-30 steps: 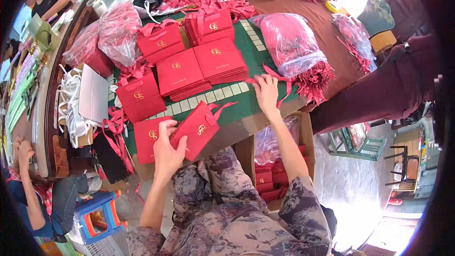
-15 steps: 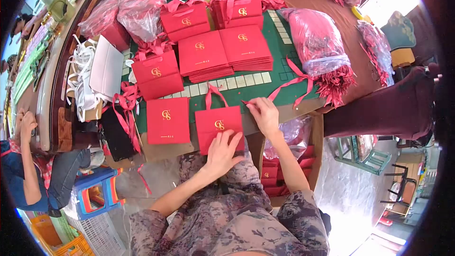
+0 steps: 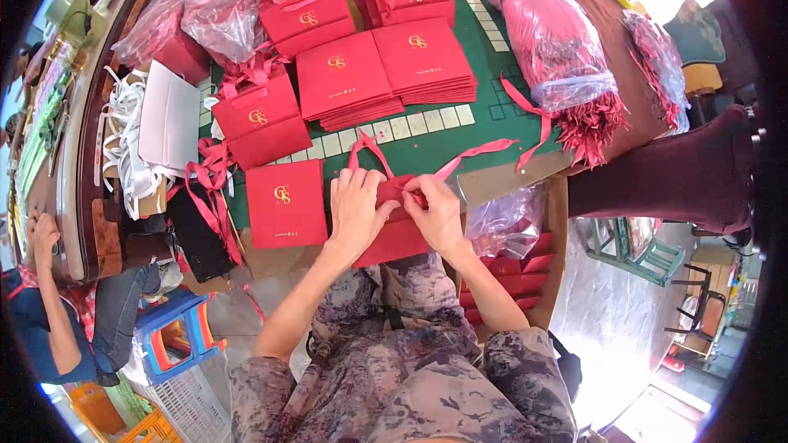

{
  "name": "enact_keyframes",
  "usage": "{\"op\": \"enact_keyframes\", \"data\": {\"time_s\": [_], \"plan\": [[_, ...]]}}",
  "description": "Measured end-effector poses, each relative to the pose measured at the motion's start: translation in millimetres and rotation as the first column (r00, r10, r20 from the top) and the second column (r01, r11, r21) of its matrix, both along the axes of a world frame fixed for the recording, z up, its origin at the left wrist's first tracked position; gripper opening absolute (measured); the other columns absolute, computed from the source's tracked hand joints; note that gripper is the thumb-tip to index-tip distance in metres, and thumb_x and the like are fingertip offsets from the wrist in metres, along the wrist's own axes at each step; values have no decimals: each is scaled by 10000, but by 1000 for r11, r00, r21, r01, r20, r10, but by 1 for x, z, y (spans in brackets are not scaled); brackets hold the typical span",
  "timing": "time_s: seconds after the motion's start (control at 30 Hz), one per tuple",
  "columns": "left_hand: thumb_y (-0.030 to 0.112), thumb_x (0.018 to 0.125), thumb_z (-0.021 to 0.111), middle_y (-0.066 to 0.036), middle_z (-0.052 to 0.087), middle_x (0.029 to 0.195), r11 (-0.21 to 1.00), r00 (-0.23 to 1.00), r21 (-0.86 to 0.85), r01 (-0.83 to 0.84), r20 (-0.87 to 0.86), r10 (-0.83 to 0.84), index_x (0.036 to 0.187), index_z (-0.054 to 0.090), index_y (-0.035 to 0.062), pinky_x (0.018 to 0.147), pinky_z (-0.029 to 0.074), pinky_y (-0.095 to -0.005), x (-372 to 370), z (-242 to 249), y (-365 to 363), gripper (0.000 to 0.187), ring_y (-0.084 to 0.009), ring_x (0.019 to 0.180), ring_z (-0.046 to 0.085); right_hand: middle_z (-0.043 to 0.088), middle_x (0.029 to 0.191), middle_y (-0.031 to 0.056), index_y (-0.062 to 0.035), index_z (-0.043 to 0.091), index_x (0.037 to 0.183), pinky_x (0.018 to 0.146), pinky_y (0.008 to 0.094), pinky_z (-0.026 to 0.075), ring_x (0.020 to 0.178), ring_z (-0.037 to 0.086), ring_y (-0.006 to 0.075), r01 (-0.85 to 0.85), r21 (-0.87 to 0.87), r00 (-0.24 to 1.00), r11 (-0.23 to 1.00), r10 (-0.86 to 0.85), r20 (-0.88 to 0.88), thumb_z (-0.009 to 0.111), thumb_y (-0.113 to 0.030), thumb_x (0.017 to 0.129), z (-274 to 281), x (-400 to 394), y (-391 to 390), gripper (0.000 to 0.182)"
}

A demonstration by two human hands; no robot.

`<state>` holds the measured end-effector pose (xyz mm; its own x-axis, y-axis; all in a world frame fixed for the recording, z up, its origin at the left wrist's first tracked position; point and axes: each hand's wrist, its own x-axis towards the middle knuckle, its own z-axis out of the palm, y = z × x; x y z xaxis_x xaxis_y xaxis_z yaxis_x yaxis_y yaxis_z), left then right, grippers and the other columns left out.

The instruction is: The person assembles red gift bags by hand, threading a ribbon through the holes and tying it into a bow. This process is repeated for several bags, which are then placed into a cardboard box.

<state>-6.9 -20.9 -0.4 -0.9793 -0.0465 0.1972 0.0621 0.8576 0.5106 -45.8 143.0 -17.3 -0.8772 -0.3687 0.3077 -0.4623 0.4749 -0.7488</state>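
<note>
Moving inward in the head view, the right hand (image 3: 435,212) now pinches a ribbon (image 3: 483,148) between its fingers near the red bag's (image 3: 396,239) top edge, mid-frame, so work seems centred there; the left hand (image 3: 355,205) covers the bag's left part, its grip impossible to tell

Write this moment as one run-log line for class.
left hand: on red bag; right hand: pinching pink ribbon; alongside: flat red bag; behind: stacked red bags
</note>
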Motion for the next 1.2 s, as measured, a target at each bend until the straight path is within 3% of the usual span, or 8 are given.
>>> {"op": "enact_keyframes", "data": {"time_s": [0.07, 0.23, 0.3, 0.63, 0.8, 0.9, 0.97, 1.2], "plan": [[214, 711, 833, -87, 642, 941, 998, 999, 56, -10, 35, 8, 959, 619, 70, 800, 405, -418, 2, 4, 0, 358, -292, 927, 561, 630, 831, 96, -27, 670, 979, 604, 320, 483, 710, 616, 207, 68, -124, 996, 990, -59, 68, 736, -14, 830, -2, 3, -3, 164], [162, 750, 808, -95, 702, 884, 978, 986, 201, -60, 165, 26, 961, 630, 64, 800, 446, -413, 5, 5, -6, 293, -283, 869, 645, 632, 832, 88, -37, 693, 973, 593, 299, 483, 693, 605, 182, 40, -87, 996, 995, -33, 78, 741, -16, 831, 4, 11, -1, 152], [109, 763, 801, -107, 721, 918, 888, 981, 452, -82, 196, -9, 998, 657, 29, 796, 532, -366, 5, 0, -9, 287, -231, 873, 703, 632, 832, 86, -39, 699, 967, 591, 297, 483, 686, 601, 177, 35, -69, 997, 997, -29, 78, 744, -20, 831, 4, 13, 0, 145], [78, 778, 773, -109, 738, 978, 901, 973, 428, -78, 229, -24, 1016, 703, 33, 805, 560, -347, 8, 10, -4, 252, -235, 904, 722, 637, 783, 98, -25, 683, 900, 570, 309, 482, 646, 614, 199, 23, -63, 987, 998, -13, 158, 755, -38, 814, 17, 10, 3, 113], [83, 785, 744, -83, 715, 887, 957, 987, 278, -83, 156, 41, 1004, 721, 84, 786, 476, -366, 13, 18, 6, 221, -253, 844, 648, 647, 782, 126, -22, 650, 852, 586, 358, 505, 670, 645, 262, -15, 50, 996, 999, 10, 89, 734, -21, 786, 28, 6, 1, 106], [64, 801, 702, -61, 720, 884, 953, 996, 297, -51, 80, 28, 988, 709, 102, 765, 427, -383, 13, 17, 8, 191, -260, 787, 594, 654, 778, 136, -24, 635, 828, 594, 387, 510, 685, 656, 293, 7, 75, 998, 997, -12, 66, 714, -12, 776, 29, 6, -3, 95], [56, 805, 688, -61, 719, 881, 961, 996, 275, -37, 85, 14, 985, 709, 101, 763, 424, -383, 15, 17, 9, 187, -260, 783, 593, 645, 766, 145, -19, 579, 793, 622, 446, 516, 718, 652, 351, 5, 61, 993, 998, -13, 120, 695, -5, 769, 29, 7, -4, 119], [36, 821, 651, -77, 719, 872, 956, 998, 290, -43, 59, 27, 976, 707, 85, 751, 438, -387, 19, 25, 9, 172, -261, 778, 612, 659, 707, 129, -33, 635, 869, 611, 401, 540, 674, 678, 319, 8, 13, 946, 1000, -12, 324, 726, -33, 773, 31, 3, -2, 133]]}}
